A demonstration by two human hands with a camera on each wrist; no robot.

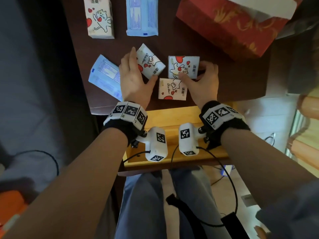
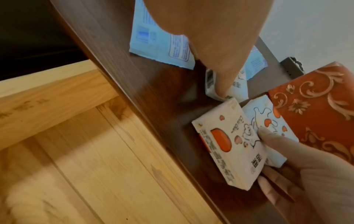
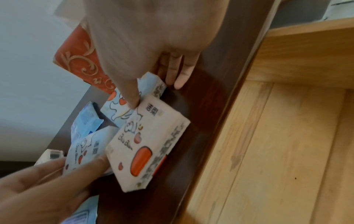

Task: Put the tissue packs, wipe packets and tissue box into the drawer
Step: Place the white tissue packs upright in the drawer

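Note:
Three small white tissue packs with red hearts lie close together near the front edge of the dark table [image 1: 224, 80]. My left hand [image 1: 136, 71] grips the tilted left pack [image 1: 150, 62], thumb on its near edge and fingers on its far side. My right hand [image 1: 198, 73] pinches the right pack [image 1: 183, 67], thumb [image 3: 132, 100] on its printed face and fingers [image 3: 178, 75] at its side. The third pack [image 1: 172, 89] lies free between my wrists. The light wooden drawer [image 1: 172, 116] stands open below the table edge; what shows of its floor [image 2: 86, 159] is bare.
A red tissue box [image 1: 229, 23] with gold scrolls stands at the back right. A larger heart-print tissue pack [image 1: 100, 18] and a blue wipe packet [image 1: 142, 16] lie at the back. Another blue wipe packet [image 1: 103, 75] lies by my left hand, near the table's left edge.

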